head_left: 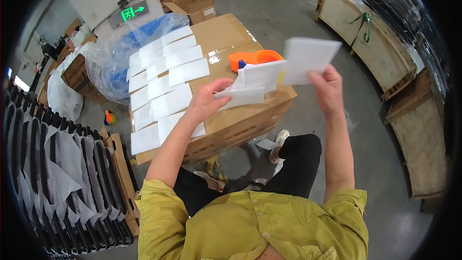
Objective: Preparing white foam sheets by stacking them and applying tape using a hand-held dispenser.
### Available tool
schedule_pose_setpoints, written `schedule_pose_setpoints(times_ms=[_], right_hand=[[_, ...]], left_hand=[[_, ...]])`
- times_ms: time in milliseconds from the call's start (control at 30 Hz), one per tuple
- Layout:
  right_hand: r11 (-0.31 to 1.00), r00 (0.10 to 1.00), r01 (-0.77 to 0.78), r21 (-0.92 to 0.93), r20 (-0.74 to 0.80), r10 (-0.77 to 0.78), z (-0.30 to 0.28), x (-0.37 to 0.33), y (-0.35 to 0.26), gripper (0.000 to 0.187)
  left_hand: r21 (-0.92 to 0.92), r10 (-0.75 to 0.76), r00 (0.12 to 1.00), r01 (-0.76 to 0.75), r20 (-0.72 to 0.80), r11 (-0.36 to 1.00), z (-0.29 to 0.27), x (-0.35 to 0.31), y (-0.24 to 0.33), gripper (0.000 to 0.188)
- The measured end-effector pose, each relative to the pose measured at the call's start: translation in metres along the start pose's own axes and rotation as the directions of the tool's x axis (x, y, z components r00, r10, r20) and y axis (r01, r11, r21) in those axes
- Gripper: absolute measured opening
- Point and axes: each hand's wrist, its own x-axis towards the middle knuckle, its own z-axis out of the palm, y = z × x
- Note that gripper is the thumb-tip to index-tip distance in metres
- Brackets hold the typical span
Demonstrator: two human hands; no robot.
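Note:
My right hand (328,91) is raised off the right side of the carton, pinching a white rectangular sheet (313,60) that is a little blurred. My left hand (210,100) is closed, thumb against fingers, on a white folded sheet (246,97) over the carton's near right part. Beside that, another white piece (263,75) stands tilted with a yellow strip at its right edge; I cannot tell whether the two are joined. Behind them lies an orange tape dispenser (255,58), partly hidden. Rows of overlapping white sheets (171,103) cover the carton's left part.
The large cardboard carton (226,36) serves as a work surface. Plastic-wrapped blue goods (122,62) stand at its far left. Black frames with white liners (77,173) fill the lower left. Wooden crates (370,38) line the right. A white sheet (266,145) lies near my shoe.

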Motion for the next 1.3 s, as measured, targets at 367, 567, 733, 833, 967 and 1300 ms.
schedule_pose_setpoints(times_ms=[367,567,733,833,967,1300], right_hand=[[0.986,0.991,-0.001,-0.167,0.135,0.023,0.019,0.019,0.005,0.023],[0.740,0.906,0.383,-0.552,0.068,-0.418,0.015,0.050,-0.051,0.036],[0.325,0.870,0.458,-0.828,0.493,0.030,0.093,0.076,-0.053,0.056],[0.202,0.692,0.599,-0.775,0.627,0.358,0.107,0.078,0.007,0.038],[0.409,0.524,0.513,-0.755,0.652,0.548,0.097,0.068,0.031,0.028],[0.555,0.782,0.246,-0.794,0.501,0.370,0.039,0.040,-0.004,0.050]], left_hand=[[0.012,-0.042,0.998,0.042,0.042,0.999,0.001,-0.001,0.004,0.031],[0.275,0.107,0.994,-0.113,0.037,0.955,0.002,-0.002,0.007,0.028],[0.530,0.317,0.936,-0.350,0.155,0.772,0.009,-0.005,0.023,0.031],[0.582,0.400,0.903,-0.410,0.153,0.702,0.014,-0.003,0.022,0.038],[0.618,0.571,0.815,-0.402,-0.094,0.676,0.020,-0.004,0.035,0.048],[0.378,-0.037,0.999,0.032,0.007,0.925,0.015,0.008,0.021,0.053]])
